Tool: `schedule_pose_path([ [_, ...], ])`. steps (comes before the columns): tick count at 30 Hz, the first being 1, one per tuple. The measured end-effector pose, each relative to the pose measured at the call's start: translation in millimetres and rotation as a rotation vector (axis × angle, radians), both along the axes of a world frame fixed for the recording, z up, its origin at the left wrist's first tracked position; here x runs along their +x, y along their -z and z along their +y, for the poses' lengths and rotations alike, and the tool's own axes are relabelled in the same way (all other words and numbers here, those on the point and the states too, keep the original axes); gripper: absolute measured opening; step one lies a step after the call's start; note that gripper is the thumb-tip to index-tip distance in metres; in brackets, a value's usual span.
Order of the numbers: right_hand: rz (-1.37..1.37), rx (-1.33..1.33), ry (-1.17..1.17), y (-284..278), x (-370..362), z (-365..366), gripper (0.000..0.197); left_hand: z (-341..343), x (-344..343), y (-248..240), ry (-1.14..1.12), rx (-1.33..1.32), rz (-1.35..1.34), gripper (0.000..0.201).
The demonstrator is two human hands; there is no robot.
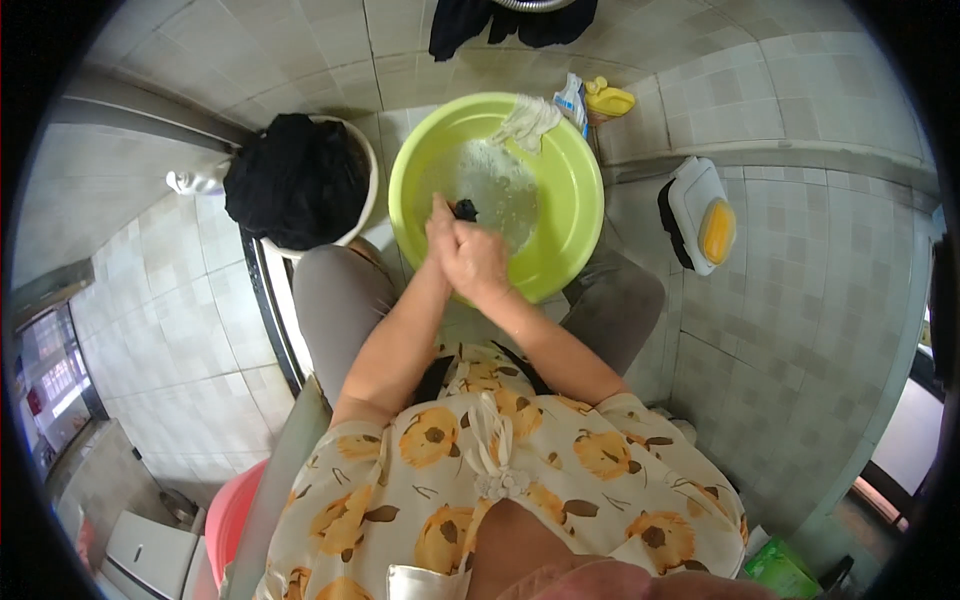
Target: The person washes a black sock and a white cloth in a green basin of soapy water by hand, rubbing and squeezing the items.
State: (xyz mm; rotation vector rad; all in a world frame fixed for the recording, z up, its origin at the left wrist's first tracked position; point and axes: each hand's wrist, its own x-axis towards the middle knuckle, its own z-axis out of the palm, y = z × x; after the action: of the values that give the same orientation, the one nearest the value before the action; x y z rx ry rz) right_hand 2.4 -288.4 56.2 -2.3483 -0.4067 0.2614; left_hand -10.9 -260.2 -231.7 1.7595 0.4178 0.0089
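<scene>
A lime-green basin (560,215) of soapy water stands on the tiled floor in front of my knees. Both hands meet over its near side. My left hand (440,225) and my right hand (480,262) are pressed together around a small dark cloth (465,209), of which only a bit shows above my fingers. A pale cloth (528,120) hangs over the basin's far rim.
A white bucket (368,170) piled with black clothes (295,180) stands left of the basin. A white and yellow soap box (703,215) lies on the right. A yellow item (608,100) sits behind the basin. A pink tub (232,515) is at lower left.
</scene>
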Motion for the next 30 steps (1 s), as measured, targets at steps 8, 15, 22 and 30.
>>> schedule_pose_path([
  [8, 0.030, -0.081, 0.296, 35.4, 49.0, -52.2, 0.035, -14.8, 51.4, -215.4, 0.176, -0.299, 0.226, 0.029],
  [15, 0.510, 0.669, 0.728, 47.2, 91.3, -106.5, 0.037, -8.2, 66.3, -191.8, -0.434, -1.216, 0.500, 0.020],
  [22, 0.543, 0.857, 0.769, 50.1, 104.3, -114.1, 0.041, -13.4, 69.9, -204.9, -0.276, -1.294, 0.548, 0.017],
  [30, 0.793, 0.830, 0.609, 42.8, 73.1, -110.8, 0.026, -10.5, 66.1, -202.0, -0.239, -1.263, 0.350, 0.013],
])
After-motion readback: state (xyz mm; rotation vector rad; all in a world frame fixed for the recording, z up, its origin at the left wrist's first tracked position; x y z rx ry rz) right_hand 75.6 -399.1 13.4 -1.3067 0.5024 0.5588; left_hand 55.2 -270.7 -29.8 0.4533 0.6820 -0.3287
